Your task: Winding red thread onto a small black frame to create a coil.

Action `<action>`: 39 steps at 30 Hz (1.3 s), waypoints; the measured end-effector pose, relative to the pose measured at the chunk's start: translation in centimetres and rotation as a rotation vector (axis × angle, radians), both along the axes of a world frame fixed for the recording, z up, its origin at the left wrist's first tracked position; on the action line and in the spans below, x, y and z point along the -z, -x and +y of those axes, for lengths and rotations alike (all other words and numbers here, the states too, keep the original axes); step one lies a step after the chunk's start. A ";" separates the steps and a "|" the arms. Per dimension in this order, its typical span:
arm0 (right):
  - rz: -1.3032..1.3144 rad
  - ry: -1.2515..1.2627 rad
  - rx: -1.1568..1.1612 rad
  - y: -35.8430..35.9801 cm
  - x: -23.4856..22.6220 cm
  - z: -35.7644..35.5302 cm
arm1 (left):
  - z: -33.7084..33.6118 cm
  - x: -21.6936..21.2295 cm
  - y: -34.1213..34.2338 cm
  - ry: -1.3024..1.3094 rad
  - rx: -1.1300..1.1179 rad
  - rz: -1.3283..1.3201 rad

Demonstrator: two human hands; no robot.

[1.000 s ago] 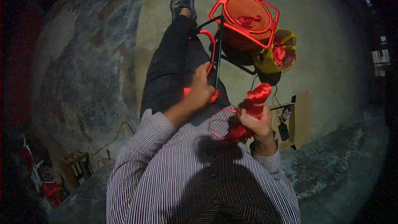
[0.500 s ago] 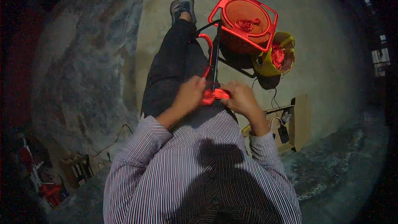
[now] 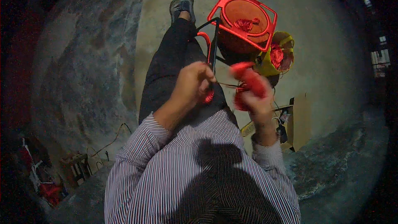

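A black metal frame (image 3: 214,43) with red cord wound round part of it (image 3: 205,37) lies along my thighs. My left hand (image 3: 191,84) is closed at the near part of this frame, its fingers curled against it; exactly what they pinch is partly hidden. A red wound end (image 3: 209,96) shows just beside that hand. My right hand (image 3: 258,104), blurred by motion, grips a bundle of red cord (image 3: 253,82) right of my lap. A thin strand (image 3: 227,85) stretches between the two hands.
A red-wrapped frame (image 3: 267,37) rests on a round orange-brown seat (image 3: 248,10) that carries a small red cord bundle (image 3: 244,25). Right of it, a yellow bag (image 3: 286,39) holds more red cord. A wooden panel (image 3: 300,120) with cables stands at my right. A small wooden piece (image 3: 81,168) lies at lower left.
My right hand has swung away to the right with the red bundle, opening a gap between the hands. My left hand has shifted slightly up and rightward, beside the frame.
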State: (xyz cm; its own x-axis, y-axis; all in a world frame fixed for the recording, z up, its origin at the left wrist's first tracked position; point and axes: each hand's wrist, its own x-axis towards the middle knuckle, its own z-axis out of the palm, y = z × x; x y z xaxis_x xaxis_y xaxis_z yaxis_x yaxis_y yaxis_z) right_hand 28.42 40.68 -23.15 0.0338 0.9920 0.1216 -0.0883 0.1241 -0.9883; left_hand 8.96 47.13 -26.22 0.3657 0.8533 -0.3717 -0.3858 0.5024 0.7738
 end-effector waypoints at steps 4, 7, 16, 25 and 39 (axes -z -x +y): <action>0.979 -0.160 -0.165 -8.1 -2.4 -1.2 | -0.4 4.1 -0.4 -0.087 0.079 0.385; 0.937 -0.209 -0.238 -12.4 -5.7 -4.1 | -0.4 7.9 -0.7 -0.036 -0.024 0.346; 0.205 -0.220 0.449 -16.7 -5.5 -12.5 | -1.2 7.4 -0.3 0.205 0.187 0.137; 1.060 0.421 -0.256 -7.0 8.4 -6.8 | -5.2 2.6 -0.1 -0.749 0.126 0.802; 0.201 0.602 -0.504 -3.5 5.7 1.1 | -3.3 -2.3 3.9 -0.256 -0.117 -0.037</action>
